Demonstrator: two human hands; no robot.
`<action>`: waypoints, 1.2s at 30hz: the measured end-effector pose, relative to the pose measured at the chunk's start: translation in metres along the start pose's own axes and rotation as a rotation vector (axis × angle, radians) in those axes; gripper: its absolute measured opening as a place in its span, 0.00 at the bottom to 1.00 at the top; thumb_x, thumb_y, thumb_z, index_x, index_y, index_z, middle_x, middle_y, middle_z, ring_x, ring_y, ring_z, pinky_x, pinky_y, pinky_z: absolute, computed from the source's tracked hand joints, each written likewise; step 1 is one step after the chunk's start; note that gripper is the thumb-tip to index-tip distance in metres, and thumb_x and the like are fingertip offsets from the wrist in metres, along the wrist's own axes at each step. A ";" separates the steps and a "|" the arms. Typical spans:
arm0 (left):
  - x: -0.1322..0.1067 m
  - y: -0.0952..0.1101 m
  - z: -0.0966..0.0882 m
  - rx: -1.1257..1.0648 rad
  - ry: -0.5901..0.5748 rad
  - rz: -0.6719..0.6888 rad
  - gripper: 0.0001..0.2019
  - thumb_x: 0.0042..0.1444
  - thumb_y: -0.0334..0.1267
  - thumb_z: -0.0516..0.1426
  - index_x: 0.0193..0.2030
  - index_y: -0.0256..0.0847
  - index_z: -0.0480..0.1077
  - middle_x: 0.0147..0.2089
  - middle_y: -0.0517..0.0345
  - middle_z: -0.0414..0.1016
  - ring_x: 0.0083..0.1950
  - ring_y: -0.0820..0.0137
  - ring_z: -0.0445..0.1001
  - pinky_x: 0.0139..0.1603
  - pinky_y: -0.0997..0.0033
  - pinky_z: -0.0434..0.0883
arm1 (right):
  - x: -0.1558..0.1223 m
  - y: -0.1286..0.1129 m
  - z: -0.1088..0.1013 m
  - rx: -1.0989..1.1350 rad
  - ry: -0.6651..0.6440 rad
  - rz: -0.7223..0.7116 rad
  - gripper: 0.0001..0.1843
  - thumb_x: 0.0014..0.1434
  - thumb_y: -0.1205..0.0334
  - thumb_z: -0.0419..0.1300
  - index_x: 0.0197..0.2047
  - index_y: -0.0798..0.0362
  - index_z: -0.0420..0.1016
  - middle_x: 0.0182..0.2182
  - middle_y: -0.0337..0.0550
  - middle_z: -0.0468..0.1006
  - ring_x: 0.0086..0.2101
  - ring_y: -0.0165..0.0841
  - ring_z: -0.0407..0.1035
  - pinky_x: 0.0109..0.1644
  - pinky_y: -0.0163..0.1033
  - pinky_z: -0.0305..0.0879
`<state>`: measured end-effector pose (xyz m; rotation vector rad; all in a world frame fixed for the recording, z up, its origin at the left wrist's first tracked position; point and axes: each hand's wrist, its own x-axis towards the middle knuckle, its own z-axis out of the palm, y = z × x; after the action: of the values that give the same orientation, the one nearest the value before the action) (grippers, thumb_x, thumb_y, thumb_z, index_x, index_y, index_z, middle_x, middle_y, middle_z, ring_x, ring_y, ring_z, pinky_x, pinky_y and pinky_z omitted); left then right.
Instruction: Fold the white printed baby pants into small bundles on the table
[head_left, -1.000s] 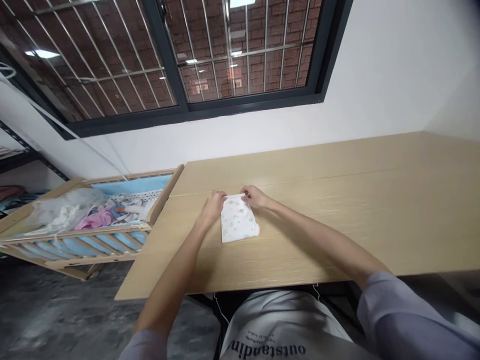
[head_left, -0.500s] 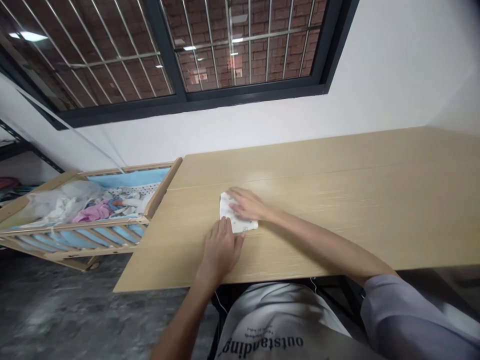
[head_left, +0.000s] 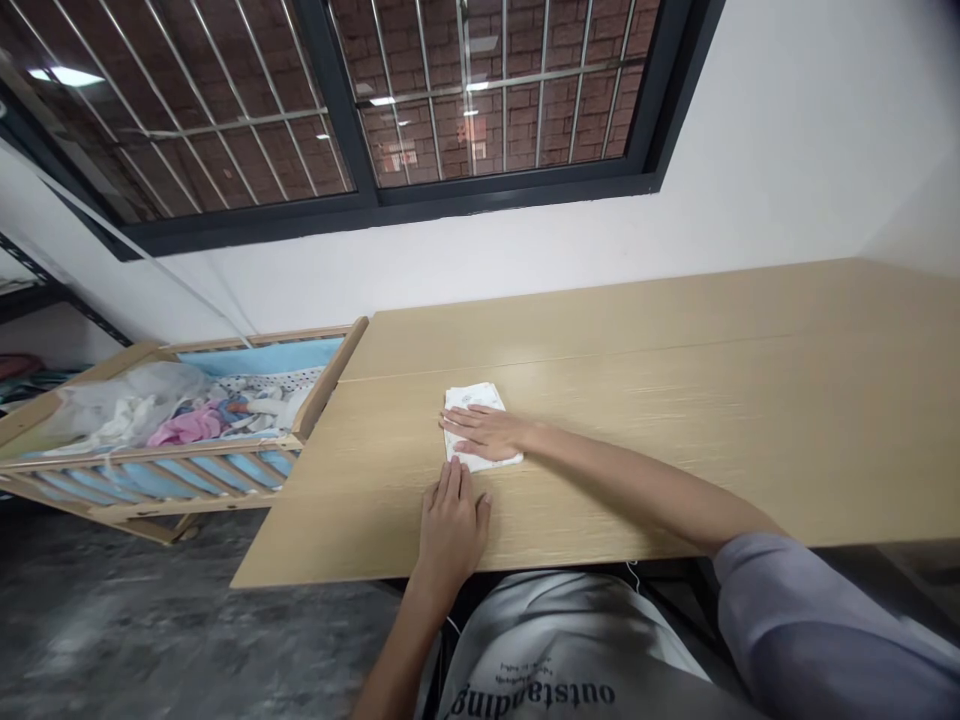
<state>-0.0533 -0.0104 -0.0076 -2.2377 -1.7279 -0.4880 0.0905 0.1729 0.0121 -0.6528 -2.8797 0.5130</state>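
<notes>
A small folded white cloth with a faint print lies on the light wooden table. My right hand rests flat on the near part of the cloth, fingers stretched out and pointing left. My left hand lies flat on the table just in front of the cloth, fingers together and pointing away from me, its fingertips close to the cloth's near edge. Neither hand grips anything.
A wooden baby cot with blue lining stands left of the table, holding a heap of clothes in white, pink and blue. A white wall and a barred window are behind the table. The grey floor shows at the lower left.
Both hands were at the cloth's far edge; it was folded smaller. My right hand now presses flat on it and my left hand has drawn back to the table near me.
</notes>
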 end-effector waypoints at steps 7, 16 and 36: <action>0.000 0.001 0.000 -0.018 -0.013 -0.008 0.23 0.69 0.41 0.47 0.66 0.31 0.64 0.69 0.37 0.65 0.69 0.55 0.66 0.63 0.54 0.67 | 0.015 0.051 -0.018 -0.076 0.049 0.062 0.38 0.72 0.41 0.37 0.77 0.52 0.42 0.75 0.45 0.41 0.73 0.40 0.35 0.76 0.49 0.31; 0.007 -0.009 -0.014 -0.087 -0.064 -0.032 0.19 0.68 0.42 0.51 0.61 0.37 0.70 0.66 0.42 0.70 0.67 0.54 0.68 0.62 0.49 0.65 | 0.000 0.033 -0.041 -0.099 0.189 0.121 0.36 0.72 0.43 0.41 0.76 0.52 0.48 0.75 0.48 0.45 0.73 0.43 0.37 0.75 0.54 0.34; 0.029 -0.040 -0.046 -0.175 -0.202 0.162 0.11 0.70 0.34 0.48 0.44 0.41 0.72 0.45 0.53 0.79 0.50 0.61 0.74 0.56 0.55 0.61 | -0.122 -0.070 -0.017 -0.171 0.321 0.162 0.09 0.60 0.68 0.55 0.39 0.54 0.76 0.36 0.47 0.79 0.38 0.38 0.71 0.51 0.45 0.63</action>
<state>-0.0895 0.0057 0.0469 -2.6055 -1.6318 -0.4017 0.1761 0.0644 0.0449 -0.9090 -2.5978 0.1602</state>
